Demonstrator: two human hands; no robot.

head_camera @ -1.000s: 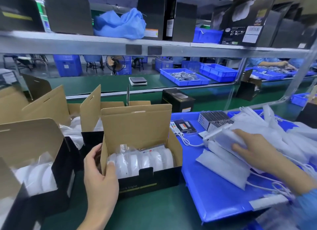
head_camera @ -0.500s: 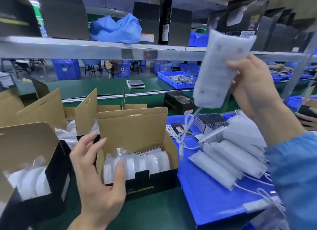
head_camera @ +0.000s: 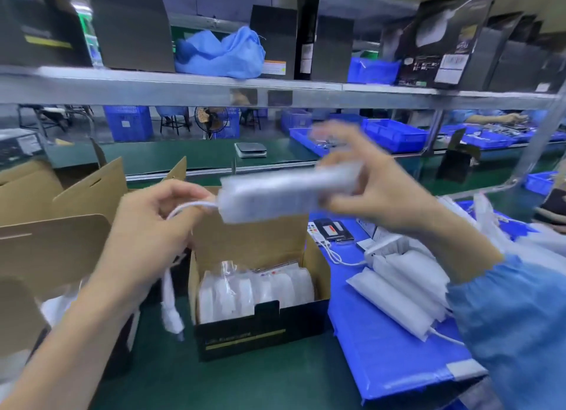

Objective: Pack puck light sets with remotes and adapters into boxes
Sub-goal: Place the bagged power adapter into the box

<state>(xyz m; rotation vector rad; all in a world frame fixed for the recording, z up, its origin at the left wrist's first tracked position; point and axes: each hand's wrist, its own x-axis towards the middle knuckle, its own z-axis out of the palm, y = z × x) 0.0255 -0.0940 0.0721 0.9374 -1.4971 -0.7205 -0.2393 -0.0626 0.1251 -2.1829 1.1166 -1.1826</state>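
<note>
Green surface below, a wrapped adapter hangs above the open box of puck lights. Right hand fingers curl round its body, while left hand fingers pinch its white cable. More wrapped adapters lie on the blue tray just right of the box.

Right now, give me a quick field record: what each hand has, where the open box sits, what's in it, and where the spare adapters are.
left hand: holds the white cord, plug end hanging down
right hand: grips the wrapped adapter, held roughly level above the box
box: open, lid flap up, on the green table between the hands
box contents: white puck lights in plastic, standing in a row
adapter in box: not yet
spare adapters: stacked on the blue tray, right of the box
image: blurred by motion
</note>
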